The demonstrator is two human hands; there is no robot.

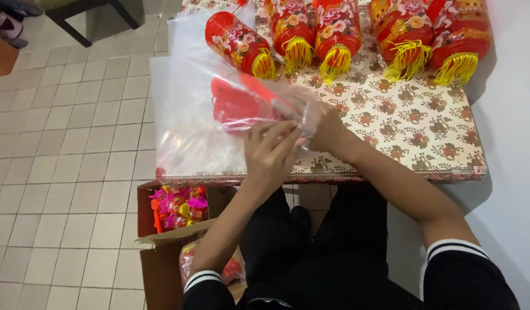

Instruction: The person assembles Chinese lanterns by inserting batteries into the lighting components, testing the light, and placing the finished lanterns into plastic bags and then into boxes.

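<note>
A clear plastic bag lies over the left end of a table with a floral cloth. Inside it shows a flat red folded decoration. My left hand grips the bag's near edge at the mouth. Beside it, my right hand is partly inside the bag's opening, its fingers closed on the plastic and the red piece.
Several red cylindrical lanterns with yellow tassels lie along the table's far edge. An open cardboard box of pink and red trinkets stands on the tiled floor at the left of my legs. A white wall runs on the right.
</note>
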